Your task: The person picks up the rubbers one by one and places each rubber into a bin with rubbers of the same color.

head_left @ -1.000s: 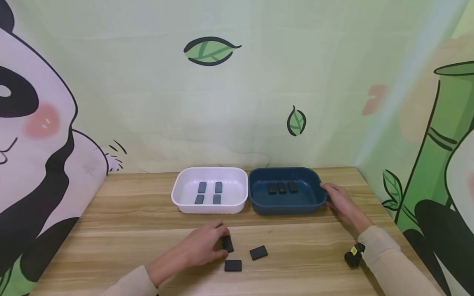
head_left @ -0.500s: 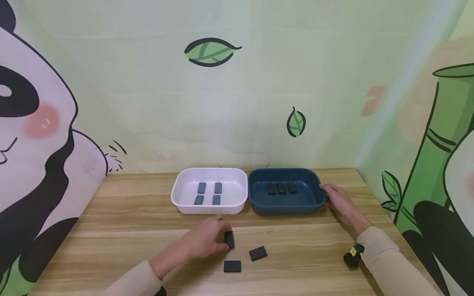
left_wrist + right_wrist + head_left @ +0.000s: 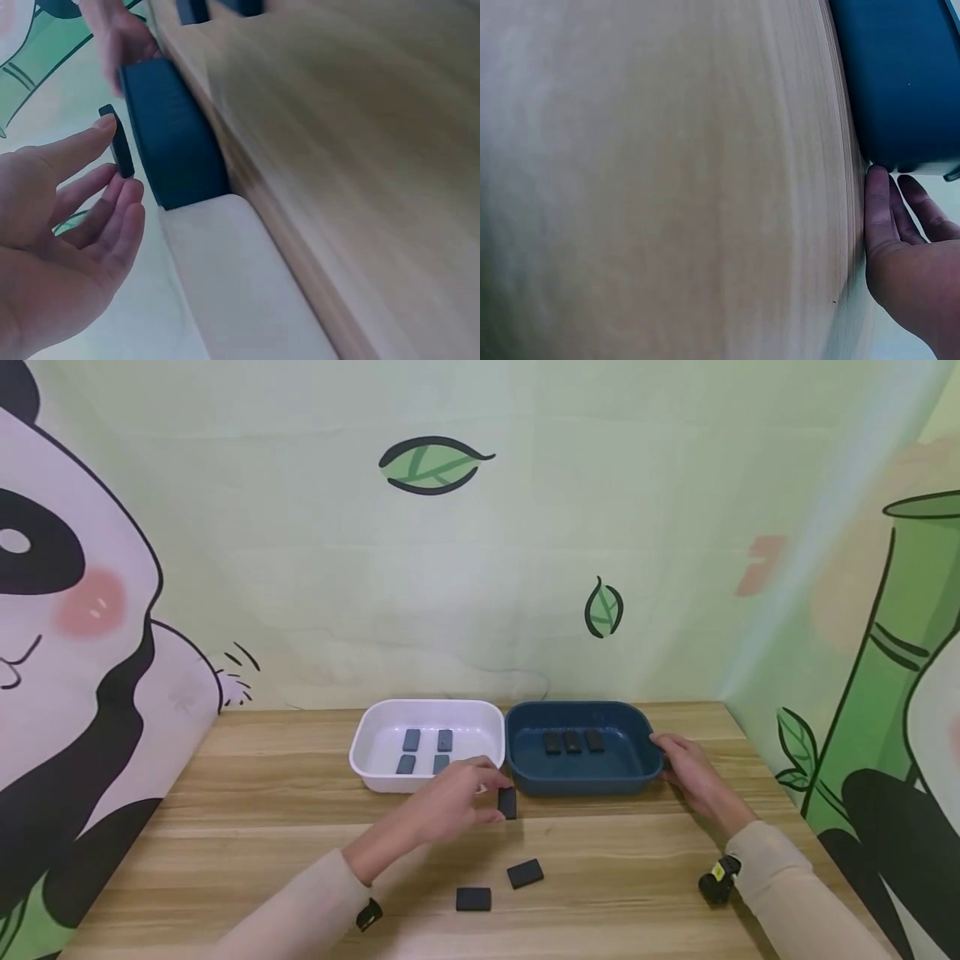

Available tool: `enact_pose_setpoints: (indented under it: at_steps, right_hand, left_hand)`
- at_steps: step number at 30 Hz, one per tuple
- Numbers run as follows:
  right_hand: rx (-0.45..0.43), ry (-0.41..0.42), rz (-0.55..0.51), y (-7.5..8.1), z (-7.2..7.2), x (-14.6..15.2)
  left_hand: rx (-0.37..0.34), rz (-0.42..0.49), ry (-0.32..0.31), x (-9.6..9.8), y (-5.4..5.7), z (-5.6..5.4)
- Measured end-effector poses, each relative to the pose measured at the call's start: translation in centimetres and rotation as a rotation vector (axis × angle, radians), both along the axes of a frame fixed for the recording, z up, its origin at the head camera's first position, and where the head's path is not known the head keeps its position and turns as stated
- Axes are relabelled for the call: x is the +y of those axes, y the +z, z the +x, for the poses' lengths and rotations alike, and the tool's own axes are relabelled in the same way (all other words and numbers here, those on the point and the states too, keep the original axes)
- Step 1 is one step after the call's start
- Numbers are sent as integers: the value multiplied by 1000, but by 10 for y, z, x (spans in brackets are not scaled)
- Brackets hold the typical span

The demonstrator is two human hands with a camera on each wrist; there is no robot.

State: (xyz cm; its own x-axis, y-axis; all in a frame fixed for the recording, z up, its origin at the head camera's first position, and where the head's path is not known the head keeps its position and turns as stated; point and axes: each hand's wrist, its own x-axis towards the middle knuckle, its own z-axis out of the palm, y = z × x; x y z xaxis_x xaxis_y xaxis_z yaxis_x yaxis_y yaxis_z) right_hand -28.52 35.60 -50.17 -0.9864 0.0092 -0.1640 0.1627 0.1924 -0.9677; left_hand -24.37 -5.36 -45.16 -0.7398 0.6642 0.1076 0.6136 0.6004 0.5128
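Observation:
My left hand (image 3: 450, 802) pinches a small black rectangular tile (image 3: 507, 804) between thumb and fingertips, held upright above the table just in front of where the two trays meet. The left wrist view shows the tile (image 3: 122, 146) edge-on near the blue tray's side. My right hand (image 3: 693, 772) touches the right end of the dark blue tray (image 3: 585, 784); in the right wrist view its fingers (image 3: 879, 202) lie fairly straight against that end. Three black tiles (image 3: 572, 742) stand in a row inside this tray.
Left of the blue tray, touching it, is a white tray (image 3: 362, 756) with several grey-blue tiles (image 3: 412, 740). Two black tiles lie on the wooden table (image 3: 600, 893) nearer me: one tilted tile (image 3: 525, 873) and one level tile (image 3: 473, 899). A printed cloth (image 3: 300, 568) hangs behind.
My left hand has lifted the black tile off the table and carried it forward and right toward the trays. The right hand has stayed at the blue tray's end.

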Motion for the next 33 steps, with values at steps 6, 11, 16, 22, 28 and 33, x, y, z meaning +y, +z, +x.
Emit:
enact_pose_setpoints:
  at_steps: [6,11,16,22,28,33]
  right_hand:
    - [-4,2,1,0,-1,0]
    - [-1,-9,-2,-1,-2,0]
    - [-12,-8,6,0,-1,0]
    - [-21,-6,13,0,-1,2]
    - [-21,-15,-3,-1,-1,5]
    - [-28,-11,-1,-2,-2,3]
  left_hand:
    - [52,15,-10,27,11,-13]
    - [110,19,-1,49,15,-32]
    - [157,-25,22,66,12,-52]
    - [204,-96,46,84,3,-72]
    - [193,-197,36,100,-9,-87]
    - [135,-250,35,106,-14,-93]
